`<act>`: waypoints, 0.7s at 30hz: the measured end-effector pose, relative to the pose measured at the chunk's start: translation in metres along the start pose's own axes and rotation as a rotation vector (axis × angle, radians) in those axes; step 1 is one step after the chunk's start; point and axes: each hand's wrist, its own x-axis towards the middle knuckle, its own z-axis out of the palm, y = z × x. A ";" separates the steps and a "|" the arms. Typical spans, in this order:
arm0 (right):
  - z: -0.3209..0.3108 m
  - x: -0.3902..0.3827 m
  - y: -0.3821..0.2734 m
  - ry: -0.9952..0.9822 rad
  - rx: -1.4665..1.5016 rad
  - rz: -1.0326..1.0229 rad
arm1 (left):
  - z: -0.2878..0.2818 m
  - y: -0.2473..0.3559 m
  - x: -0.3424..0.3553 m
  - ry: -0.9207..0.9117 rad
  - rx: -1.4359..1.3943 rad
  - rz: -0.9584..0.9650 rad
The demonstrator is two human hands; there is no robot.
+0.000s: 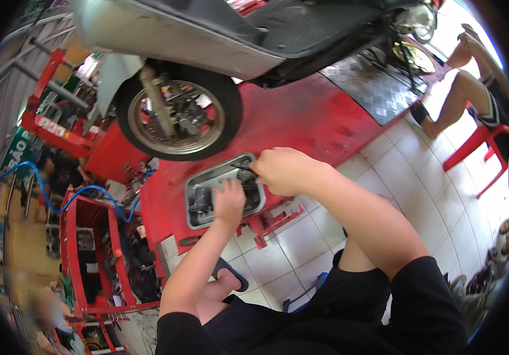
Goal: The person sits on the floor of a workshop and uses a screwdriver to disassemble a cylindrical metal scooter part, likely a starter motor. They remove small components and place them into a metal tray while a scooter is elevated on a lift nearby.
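A rectangular metal tray point(192, 220) sits on the red lift platform, with dark metal parts point(200, 202) inside it. My left hand point(229, 201) reaches over the middle of the tray, its fingers slightly apart and a little blurred; I see nothing held in them. At the tray's far right corner my right hand point(284, 170) is closed on a slim dark piece point(244, 168), which points left over the tray. Its exact kind does not show, since my fingers cover one end.
Just beyond the tray stands a scooter's front wheel point(180, 118) on the red platform point(290, 118). A red tool cart point(68, 254) and a blue air hose point(32, 168) are at left. Someone sits on a red chair point(479, 148) at right; other people are at left.
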 end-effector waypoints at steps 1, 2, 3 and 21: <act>0.005 0.005 -0.002 0.010 -0.005 -0.024 | 0.003 0.006 0.004 -0.052 0.101 0.008; 0.003 0.002 -0.002 0.049 -0.008 -0.018 | -0.011 0.011 0.014 -0.176 0.153 0.010; 0.000 -0.002 -0.003 0.092 0.003 -0.030 | 0.000 0.015 0.016 -0.138 0.258 0.051; -0.018 -0.016 -0.008 0.022 0.037 0.008 | 0.000 -0.006 0.021 -0.304 0.129 0.200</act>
